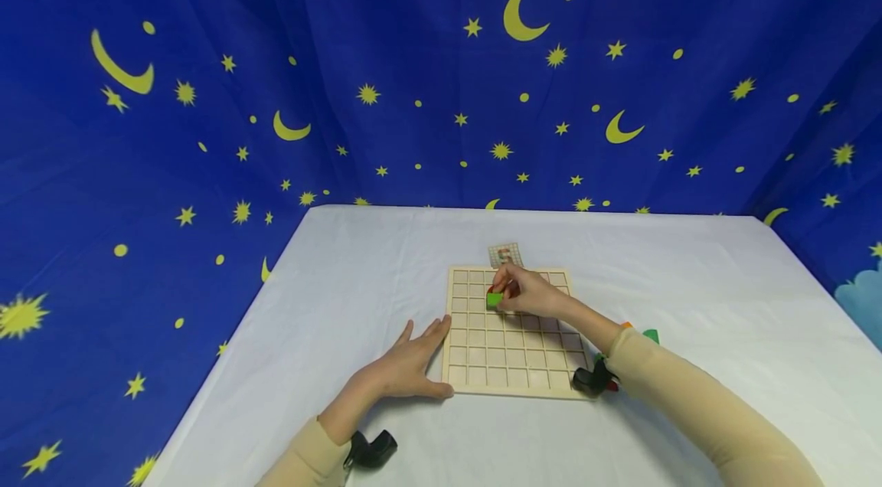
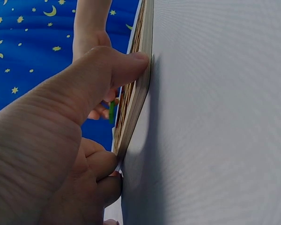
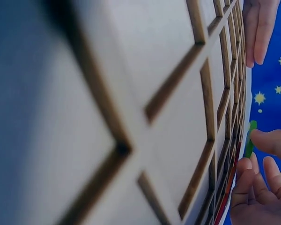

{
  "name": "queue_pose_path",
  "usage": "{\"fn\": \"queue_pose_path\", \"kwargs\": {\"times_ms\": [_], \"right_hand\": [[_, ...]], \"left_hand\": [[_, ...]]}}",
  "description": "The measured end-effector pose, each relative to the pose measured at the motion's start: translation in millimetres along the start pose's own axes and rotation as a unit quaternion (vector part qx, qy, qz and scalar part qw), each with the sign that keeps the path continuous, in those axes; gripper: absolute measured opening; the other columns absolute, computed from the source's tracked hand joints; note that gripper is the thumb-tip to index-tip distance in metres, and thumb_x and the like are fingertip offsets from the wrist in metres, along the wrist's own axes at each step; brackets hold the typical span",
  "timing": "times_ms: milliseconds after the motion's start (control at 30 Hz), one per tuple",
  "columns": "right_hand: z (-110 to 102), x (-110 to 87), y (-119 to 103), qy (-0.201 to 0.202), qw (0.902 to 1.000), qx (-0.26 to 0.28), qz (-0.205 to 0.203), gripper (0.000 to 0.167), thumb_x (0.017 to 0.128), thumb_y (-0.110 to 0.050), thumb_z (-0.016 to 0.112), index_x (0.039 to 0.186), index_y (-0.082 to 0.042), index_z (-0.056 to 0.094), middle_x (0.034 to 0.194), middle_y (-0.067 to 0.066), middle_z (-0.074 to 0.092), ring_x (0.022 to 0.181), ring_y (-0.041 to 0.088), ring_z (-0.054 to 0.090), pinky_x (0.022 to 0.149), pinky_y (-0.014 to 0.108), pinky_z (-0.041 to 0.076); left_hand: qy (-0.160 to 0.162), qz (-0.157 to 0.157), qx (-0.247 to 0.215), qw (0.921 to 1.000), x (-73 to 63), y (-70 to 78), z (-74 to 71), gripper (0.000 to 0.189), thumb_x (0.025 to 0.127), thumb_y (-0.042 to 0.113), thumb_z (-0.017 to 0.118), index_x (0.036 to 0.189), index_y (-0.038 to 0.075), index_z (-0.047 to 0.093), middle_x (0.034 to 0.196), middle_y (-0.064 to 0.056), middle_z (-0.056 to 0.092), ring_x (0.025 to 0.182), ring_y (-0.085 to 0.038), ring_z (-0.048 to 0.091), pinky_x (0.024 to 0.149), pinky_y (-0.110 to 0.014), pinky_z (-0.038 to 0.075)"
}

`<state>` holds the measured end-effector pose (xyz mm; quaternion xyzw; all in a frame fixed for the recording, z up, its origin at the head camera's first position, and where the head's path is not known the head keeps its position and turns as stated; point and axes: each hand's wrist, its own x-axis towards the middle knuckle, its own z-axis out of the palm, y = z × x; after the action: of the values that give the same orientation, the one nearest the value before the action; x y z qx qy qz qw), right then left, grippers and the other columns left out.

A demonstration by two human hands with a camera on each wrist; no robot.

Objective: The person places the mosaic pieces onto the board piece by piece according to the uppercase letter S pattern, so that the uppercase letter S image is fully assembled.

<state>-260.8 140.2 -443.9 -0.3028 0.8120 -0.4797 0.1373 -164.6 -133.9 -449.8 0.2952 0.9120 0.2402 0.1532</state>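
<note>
A pale wooden board [image 1: 496,357] with a raised grid of squares lies on the white table. Over its far part, my right hand [image 1: 529,294] pinches a small bright green piece [image 1: 493,301] between thumb and fingers. The same green piece [image 3: 250,140] shows edge-on in the right wrist view, close to the board. Something red [image 3: 227,192] lies low on the grid beside those fingers, partly hidden. My left hand [image 1: 408,366] rests at the board's left side with fingers spread, its thumb [image 2: 131,65] touching the board's edge near the corner.
Just beyond the board lies a small card [image 1: 505,253] printed with a grid and a coloured pattern. Orange [image 1: 626,325], green [image 1: 651,336] and red [image 1: 612,386] pieces lie right of the board, partly covered by the right forearm. A starry blue curtain [image 1: 413,50] surrounds the table.
</note>
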Motion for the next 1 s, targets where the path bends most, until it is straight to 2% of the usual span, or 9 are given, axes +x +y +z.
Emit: {"fn": "queue_pose_path", "kwargs": {"times_ms": [400,767,1000], "right_hand": [[1,0.8,1,0.000,0.9998,-0.019,0.011,0.036,0.078,0.004,0.072,0.108,0.001,0.050,0.101,0.014,0.057,0.082,0.019,0.056,0.068,0.026,0.050],[-1,-0.1,-2,-0.004,0.9999,-0.013,-0.002,0.036,0.080,0.004,0.069,0.111,0.005,0.049,0.101,0.017,0.058,0.083,0.019,0.056,0.069,0.026,0.050],[-15,-4.0,-34,0.025,0.9994,0.019,-0.014,0.035,0.084,0.004,0.066,0.114,0.005,0.049,0.106,0.026,0.056,0.086,0.028,0.058,0.072,0.027,0.049]], "left_hand": [[0.001,-0.002,-0.003,1.0000,0.3,0.6,0.6,0.111,0.072,0.047,0.076,0.150,0.000,0.014,0.154,-0.012,0.018,0.141,-0.023,0.018,0.111,-0.050,-0.004],[0.003,-0.001,0.001,1.0000,0.0,1.5,-0.5,0.110,0.072,0.047,0.076,0.150,-0.001,0.015,0.154,-0.013,0.018,0.140,-0.024,0.019,0.111,-0.051,-0.003],[0.003,0.003,0.002,1.0000,-0.7,0.7,-0.9,0.109,0.073,0.047,0.076,0.150,-0.001,0.014,0.154,-0.013,0.017,0.141,-0.024,0.018,0.111,-0.051,-0.003]]}}
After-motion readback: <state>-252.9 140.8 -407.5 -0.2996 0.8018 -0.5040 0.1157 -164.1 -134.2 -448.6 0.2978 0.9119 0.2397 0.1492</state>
